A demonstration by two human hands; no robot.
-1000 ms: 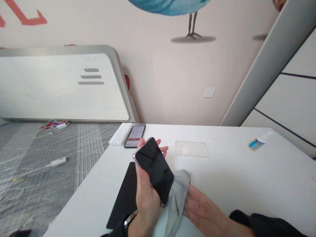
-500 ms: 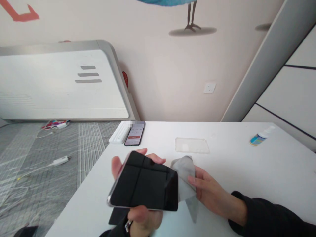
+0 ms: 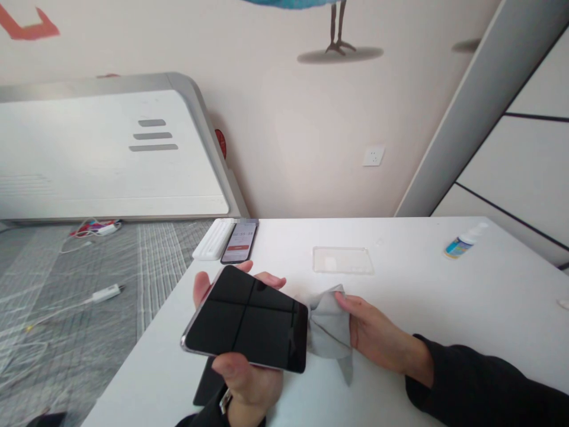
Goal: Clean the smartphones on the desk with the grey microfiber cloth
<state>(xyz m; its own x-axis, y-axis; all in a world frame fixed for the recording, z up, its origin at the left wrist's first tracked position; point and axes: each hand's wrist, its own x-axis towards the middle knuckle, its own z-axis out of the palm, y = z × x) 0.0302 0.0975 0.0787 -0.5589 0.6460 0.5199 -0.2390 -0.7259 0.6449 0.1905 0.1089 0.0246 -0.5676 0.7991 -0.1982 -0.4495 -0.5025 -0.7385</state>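
Observation:
My left hand (image 3: 249, 379) grips a dark-screened smartphone (image 3: 246, 319) flat and screen-up above the white table (image 3: 444, 308), thumb on the near edge and fingers curled over the far edge. My right hand (image 3: 377, 338) pinches a grey cleaning cloth (image 3: 329, 326) just right of the phone; the cloth bunches against the phone's right end. A flat black object (image 3: 207, 388) lies on the table under my left hand, mostly hidden.
A second phone with a lit screen (image 3: 239, 242) lies beside a white ridged box (image 3: 213, 239) at the table's far left corner. A clear phone case (image 3: 342, 261) rests mid-table. A small spray bottle (image 3: 462, 242) lies far right. Chargers and cables (image 3: 104, 292) trail over the grey bedding.
The phone turned from upright and tilted to lying flat, screen-up. My right hand rose from under the phone to its right side, lifting and bunching the cloth.

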